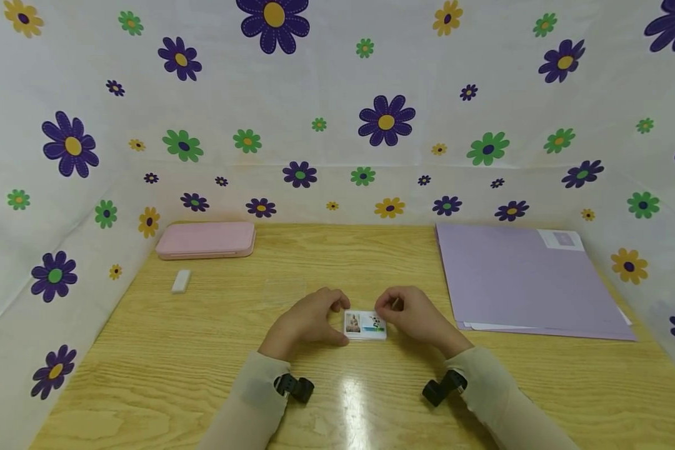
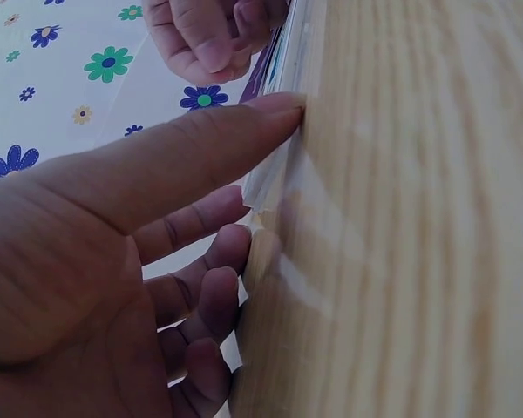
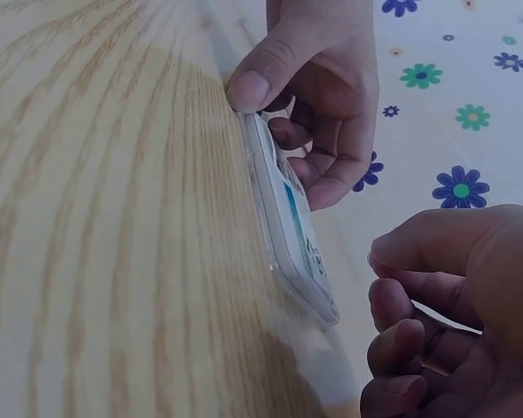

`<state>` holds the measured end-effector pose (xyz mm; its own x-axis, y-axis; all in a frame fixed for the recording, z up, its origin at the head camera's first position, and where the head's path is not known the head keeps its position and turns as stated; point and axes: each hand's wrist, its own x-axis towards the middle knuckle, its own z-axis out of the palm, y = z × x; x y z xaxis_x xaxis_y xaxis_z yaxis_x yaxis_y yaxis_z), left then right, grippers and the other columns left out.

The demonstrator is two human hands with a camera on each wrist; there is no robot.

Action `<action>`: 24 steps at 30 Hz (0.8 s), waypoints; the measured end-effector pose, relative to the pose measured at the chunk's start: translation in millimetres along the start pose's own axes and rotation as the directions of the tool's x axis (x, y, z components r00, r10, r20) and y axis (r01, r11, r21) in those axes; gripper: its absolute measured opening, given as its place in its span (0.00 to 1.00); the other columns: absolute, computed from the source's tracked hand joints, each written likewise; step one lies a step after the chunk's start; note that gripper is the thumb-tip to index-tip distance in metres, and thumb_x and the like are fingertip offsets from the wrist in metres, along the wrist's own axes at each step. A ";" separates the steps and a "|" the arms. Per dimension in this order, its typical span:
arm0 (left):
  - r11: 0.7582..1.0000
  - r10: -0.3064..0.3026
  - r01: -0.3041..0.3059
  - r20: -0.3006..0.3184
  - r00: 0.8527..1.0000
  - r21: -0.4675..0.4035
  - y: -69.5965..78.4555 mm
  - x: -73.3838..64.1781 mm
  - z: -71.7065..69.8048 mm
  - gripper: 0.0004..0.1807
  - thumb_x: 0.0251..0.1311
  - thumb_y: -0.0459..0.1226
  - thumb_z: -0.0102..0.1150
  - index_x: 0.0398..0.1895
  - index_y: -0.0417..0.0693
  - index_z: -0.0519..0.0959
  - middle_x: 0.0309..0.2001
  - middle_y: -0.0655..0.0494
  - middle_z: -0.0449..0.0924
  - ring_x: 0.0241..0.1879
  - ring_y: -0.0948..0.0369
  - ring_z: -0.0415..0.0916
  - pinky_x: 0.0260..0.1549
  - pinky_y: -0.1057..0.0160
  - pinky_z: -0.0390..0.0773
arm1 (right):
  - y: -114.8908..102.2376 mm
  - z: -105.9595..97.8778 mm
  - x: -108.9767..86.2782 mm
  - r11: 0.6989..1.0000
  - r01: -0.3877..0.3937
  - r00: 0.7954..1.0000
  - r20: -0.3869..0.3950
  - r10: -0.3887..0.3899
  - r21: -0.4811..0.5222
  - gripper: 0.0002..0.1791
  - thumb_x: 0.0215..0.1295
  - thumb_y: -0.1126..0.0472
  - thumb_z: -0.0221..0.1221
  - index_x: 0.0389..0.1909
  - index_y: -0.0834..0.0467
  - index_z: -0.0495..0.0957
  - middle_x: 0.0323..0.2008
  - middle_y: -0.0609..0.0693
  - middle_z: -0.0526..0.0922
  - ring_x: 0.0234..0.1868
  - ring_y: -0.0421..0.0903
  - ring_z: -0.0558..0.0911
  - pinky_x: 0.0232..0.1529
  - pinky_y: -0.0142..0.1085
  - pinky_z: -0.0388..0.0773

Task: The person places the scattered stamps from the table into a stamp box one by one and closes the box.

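Note:
A small stack of picture cards [image 1: 365,325] in a clear case lies flat on the table. Its top shows a tan picture at the left and a green and blue design at the right. My left hand [image 1: 310,317] holds its left end between the thumb at the near edge and the fingers at the far edge. Close by the stack's right end is my right hand [image 1: 415,314], its fingers curled and its thumb near the index fingertip. In the right wrist view, a gap separates that hand [image 3: 436,305] from the stack [image 3: 288,218], and nothing shows between its fingers.
A clear, thin rectangular piece [image 1: 284,290] lies beyond my left hand. Farther left are a white eraser-like block [image 1: 181,281] and a pink case [image 1: 207,240]. A large purple folder [image 1: 523,281] with papers sits at the right. Flower-patterned cloth [image 1: 326,81] walls the table [image 1: 163,369].

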<state>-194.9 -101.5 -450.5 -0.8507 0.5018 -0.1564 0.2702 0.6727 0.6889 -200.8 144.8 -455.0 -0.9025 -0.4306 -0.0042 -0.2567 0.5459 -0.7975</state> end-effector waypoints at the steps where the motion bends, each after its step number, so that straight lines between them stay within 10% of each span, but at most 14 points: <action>1: 1.000 0.000 0.000 0.001 1.000 0.000 0.0 0.3 0.1 0.30 0.45 0.40 0.80 0.53 0.50 0.77 0.46 0.56 0.72 0.46 0.57 0.70 0.50 0.54 0.72 | -0.5 -0.2 0.3 1.000 -0.005 1.000 -0.006 0.005 -0.002 0.03 0.67 0.64 0.62 0.36 0.55 0.84 0.31 0.45 0.81 0.31 0.45 0.76 0.33 0.37 0.74; 24: 0.995 0.044 -0.043 0.009 0.999 -0.085 -1.8 -3.9 -8.0 0.24 0.62 0.43 0.67 0.58 0.45 0.74 0.47 0.53 0.75 0.46 0.57 0.73 0.48 0.54 0.74 | -22.4 -3.6 12.7 1.000 0.003 0.999 -0.040 -0.003 0.016 0.07 0.68 0.63 0.61 0.43 0.59 0.83 0.36 0.47 0.81 0.38 0.47 0.77 0.36 0.40 0.76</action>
<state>-195.7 -109.0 -445.5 -0.8341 0.5355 -0.1325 0.2667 0.6017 0.7529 -207.8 129.7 -435.0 -0.9148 -0.4033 0.0220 -0.2543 0.5329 -0.8071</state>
